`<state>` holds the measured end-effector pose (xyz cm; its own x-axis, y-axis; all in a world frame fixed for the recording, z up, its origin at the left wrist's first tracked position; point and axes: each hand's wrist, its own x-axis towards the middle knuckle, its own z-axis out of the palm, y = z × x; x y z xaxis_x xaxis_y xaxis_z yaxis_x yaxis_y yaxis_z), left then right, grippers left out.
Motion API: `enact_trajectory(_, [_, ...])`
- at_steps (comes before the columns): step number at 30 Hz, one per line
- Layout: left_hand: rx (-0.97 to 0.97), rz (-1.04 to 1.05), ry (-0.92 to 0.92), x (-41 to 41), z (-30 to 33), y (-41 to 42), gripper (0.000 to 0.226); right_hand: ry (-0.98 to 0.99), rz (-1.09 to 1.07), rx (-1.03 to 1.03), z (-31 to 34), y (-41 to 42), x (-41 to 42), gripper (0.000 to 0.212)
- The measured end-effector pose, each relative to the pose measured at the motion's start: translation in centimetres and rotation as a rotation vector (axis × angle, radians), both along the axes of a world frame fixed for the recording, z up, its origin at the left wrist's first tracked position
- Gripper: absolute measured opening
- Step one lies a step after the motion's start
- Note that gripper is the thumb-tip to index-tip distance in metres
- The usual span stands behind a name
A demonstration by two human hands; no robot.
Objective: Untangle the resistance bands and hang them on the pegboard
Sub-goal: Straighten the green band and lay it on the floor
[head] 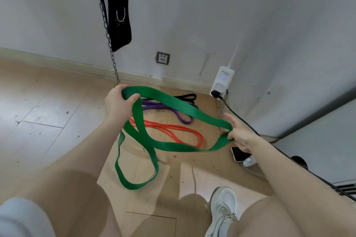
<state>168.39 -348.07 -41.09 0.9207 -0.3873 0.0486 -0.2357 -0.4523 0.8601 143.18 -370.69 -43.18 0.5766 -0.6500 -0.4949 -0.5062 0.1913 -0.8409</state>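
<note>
A wide green resistance band (pixel 179 106) is stretched between my two hands above the floor. My left hand (pixel 117 103) grips its left end, fingers curled around it. My right hand (pixel 239 133) pinches the right end, index finger sticking out. The band crosses over itself and a loop of it hangs down toward the floor (pixel 134 183). Under it on the floor lie an orange band (pixel 173 129), a purple band (pixel 169 108) and a black band (pixel 187 97) near the wall. No pegboard is in view.
A metal chain (pixel 107 31) and a black padded strap (pixel 119 11) hang on the wall. A wall socket (pixel 163 57), a white plug-in device (pixel 222 81) with a black cable, and a phone (pixel 239 154) sit at the right. My white shoe (pixel 224 208) is below.
</note>
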Motion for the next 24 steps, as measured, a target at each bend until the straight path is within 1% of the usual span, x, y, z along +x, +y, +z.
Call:
enact_trajectory(1, [-0.007,0.005,-0.017,0.0,0.1,0.2,0.041,0.018,-0.007,-0.037,-0.4,-0.2,-0.4,0.078])
enact_trajectory(2, [-0.014,0.0,-0.034,-0.2,0.3,0.3,0.041,0.048,0.002,-0.084,-0.7,-0.3,-0.7,0.07])
enact_trajectory(4, [-0.055,-0.025,-0.037,-0.6,0.8,0.5,0.04,0.147,0.022,-0.211,-1.4,-0.3,-0.8,0.043])
enact_trajectory(6, [-0.155,-0.063,0.028,-0.9,1.5,0.7,0.041,0.264,0.045,-0.293,-2.3,-0.3,-0.7,0.022])
enact_trajectory(7, [-0.219,-0.09,0.066,-1.0,2.0,0.9,0.042,0.317,0.08,-0.305,-2.7,-0.3,-0.6,0.018])
enact_trajectory(9, [-0.289,-0.189,0.11,-1.5,2.7,1.1,0.039,0.431,0.176,-0.311,-3.3,-0.2,-0.4,0.027])
enact_trajectory(10, [-0.275,-0.255,0.101,-1.8,3.1,1.1,0.034,0.479,0.217,-0.317,-3.5,-0.1,-0.2,0.035])
enact_trajectory(12, [-0.228,-0.393,0.072,-2.6,3.8,1.0,0.026,0.545,0.259,-0.338,-3.2,0.6,0.4,0.058])
enact_trajectory(13, [-0.22,-0.454,0.074,-3.0,4.1,0.9,0.025,0.544,0.268,-0.356,-2.7,1.2,0.8,0.069])
enact_trajectory(14, [-0.217,-0.506,0.084,-3.4,4.3,0.7,0.025,0.499,0.285,-0.379,-2.1,1.8,1.3,0.074])
enact_trajectory(15, [-0.21,-0.546,0.094,-3.6,4.3,0.5,0.026,0.407,0.316,-0.393,-1.1,2.4,1.9,0.073])
enact_trajectory(18, [-0.16,-0.635,0.109,-4.3,4.2,-0.2,0.027,-0.056,0.399,-0.367,2.3,4.4,3.9,0.054])
enact_trajectory(19, [-0.158,-0.652,0.117,-4.6,4.1,-0.4,0.027,-0.185,0.429,-0.351,3.6,5.2,4.6,0.049])
enact_trajectory(20, [-0.162,-0.658,0.117,-4.9,4.1,-0.6,0.027,-0.272,0.471,-0.347,4.7,5.9,5.2,0.046])
enact_trajectory(22, [-0.161,-0.659,0.087,-5.3,4.3,-0.8,0.028,-0.344,0.556,-0.361,6.3,7.1,6.5,0.046])
enact_trajectory(24, [-0.158,-0.649,0.051,-5.4,4.9,-0.7,0.028,-0.35,0.579,-0.411,7.2,8.2,7.6,0.046])
